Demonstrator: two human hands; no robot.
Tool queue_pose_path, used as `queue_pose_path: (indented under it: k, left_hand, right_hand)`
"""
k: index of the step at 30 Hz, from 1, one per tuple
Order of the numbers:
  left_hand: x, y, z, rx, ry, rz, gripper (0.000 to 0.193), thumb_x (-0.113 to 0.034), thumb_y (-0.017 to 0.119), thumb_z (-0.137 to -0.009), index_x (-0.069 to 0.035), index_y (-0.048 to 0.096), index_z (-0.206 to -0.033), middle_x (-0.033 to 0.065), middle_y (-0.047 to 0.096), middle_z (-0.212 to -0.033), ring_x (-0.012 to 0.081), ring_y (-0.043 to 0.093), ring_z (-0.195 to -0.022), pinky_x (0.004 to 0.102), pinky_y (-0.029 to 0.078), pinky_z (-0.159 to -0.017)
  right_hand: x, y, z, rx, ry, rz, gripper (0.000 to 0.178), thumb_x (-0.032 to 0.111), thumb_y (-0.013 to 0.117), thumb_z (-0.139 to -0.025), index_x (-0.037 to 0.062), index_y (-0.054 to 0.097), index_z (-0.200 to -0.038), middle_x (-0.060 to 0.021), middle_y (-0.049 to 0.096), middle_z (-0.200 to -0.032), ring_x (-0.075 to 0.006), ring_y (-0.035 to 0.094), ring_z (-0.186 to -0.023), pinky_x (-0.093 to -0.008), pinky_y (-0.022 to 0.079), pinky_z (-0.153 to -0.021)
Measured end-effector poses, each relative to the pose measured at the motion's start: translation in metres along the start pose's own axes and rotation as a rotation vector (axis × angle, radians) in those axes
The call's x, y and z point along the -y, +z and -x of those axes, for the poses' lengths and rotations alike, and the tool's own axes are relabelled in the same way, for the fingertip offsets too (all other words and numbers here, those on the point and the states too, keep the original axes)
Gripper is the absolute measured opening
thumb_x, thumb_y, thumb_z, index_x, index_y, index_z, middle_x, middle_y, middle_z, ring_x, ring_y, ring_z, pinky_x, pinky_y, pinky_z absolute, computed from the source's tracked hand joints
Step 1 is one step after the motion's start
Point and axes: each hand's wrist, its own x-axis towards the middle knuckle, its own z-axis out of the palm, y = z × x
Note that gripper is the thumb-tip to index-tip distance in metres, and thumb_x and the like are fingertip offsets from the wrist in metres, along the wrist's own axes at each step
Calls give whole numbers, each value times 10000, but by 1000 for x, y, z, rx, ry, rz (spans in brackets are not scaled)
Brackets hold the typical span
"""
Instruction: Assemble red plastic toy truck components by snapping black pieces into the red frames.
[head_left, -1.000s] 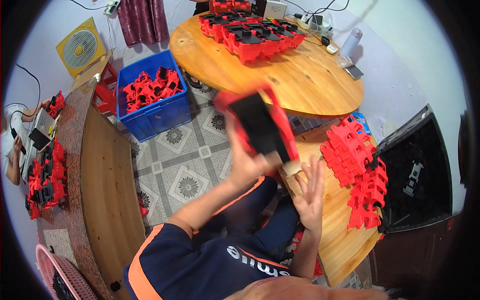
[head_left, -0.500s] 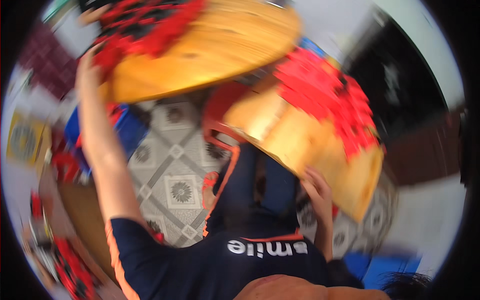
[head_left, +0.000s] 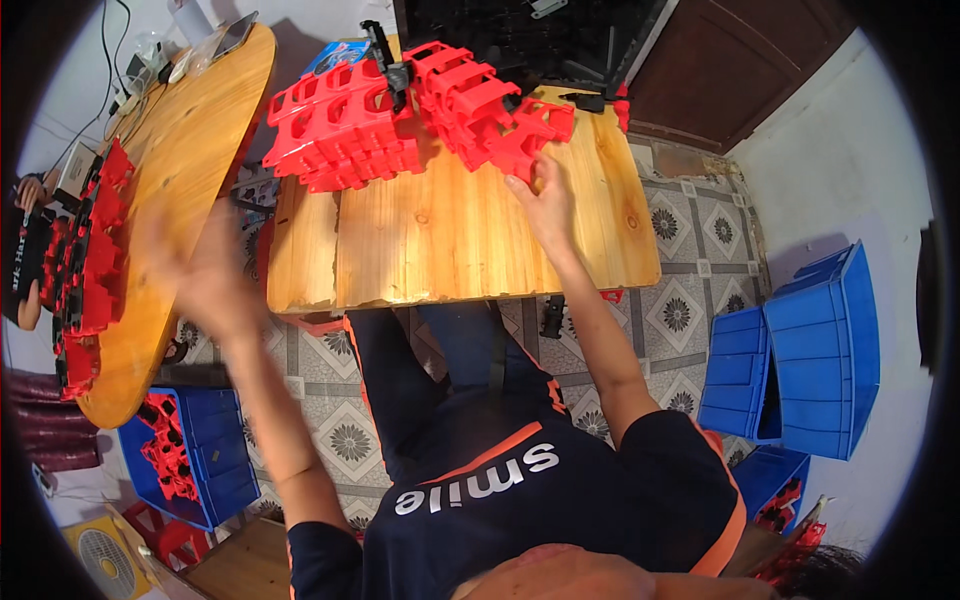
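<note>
At the near edge of a pile of red plastic frames (head_left: 458, 95), my right hand (head_left: 547, 207) has its thumb and fingers closed on one red plastic frame (head_left: 520, 145). My left hand (head_left: 208, 275) is smeared by motion in the air between the two tables, and its fingers cannot be made out. Neat rows of red plastic frames (head_left: 345, 137) are stacked on the left part of the small wooden table (head_left: 430, 250). A black plastic part (head_left: 397, 80) stands upright between the two groups. Another black part (head_left: 585, 102) lies near the far right corner.
A long wooden table (head_left: 190, 130) on the left carries red and black parts (head_left: 95, 260), cables and a phone. Another person (head_left: 28, 250) is beyond it. Blue bins (head_left: 815, 350) stand right; a blue bin (head_left: 220, 450) of red parts sits lower left. A black panel (head_left: 480, 25) is behind.
My view has turned from the left table to the small table. My left hand has come away from the red parts there; my right hand has moved from the table's edge to a red frame.
</note>
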Motion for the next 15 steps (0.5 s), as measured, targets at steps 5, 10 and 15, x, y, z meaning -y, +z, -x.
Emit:
queue_pose_path:
  k: [5,10,15]
  left_hand:
    - [28,89,108,885,-341,115,818,-333,774,-804,-76,345,-1450,164,450,-1407,272,448,-1282,406,372,-1062]
    - [38,102,158,712,-1133,599,884,-304,738,-853,-121,173,-1508,183,440,-1402,267,476,-1269,413,419,-1048]
    - [24,74,176,612,-1306,611,771,-191,689,-871,-132,234,-1492,130,499,-1357,249,523,-1235,404,467,-1015]
  right_hand:
    - [42,-32,24,204,-10,-15,166,73,645,-897,-17,644,-1038,-125,685,-901,-151,662,-868,-309,514,-751]
    - [90,-91,49,714,-749,88,150,66,682,-834,15,703,-973,-86,713,-892,-207,691,-856,-350,537,-776]
    - [46,-64,-63,352,-173,-145,251,140,684,-856,47,687,-1089,-101,704,-1042,-227,679,-950,-351,527,-838]
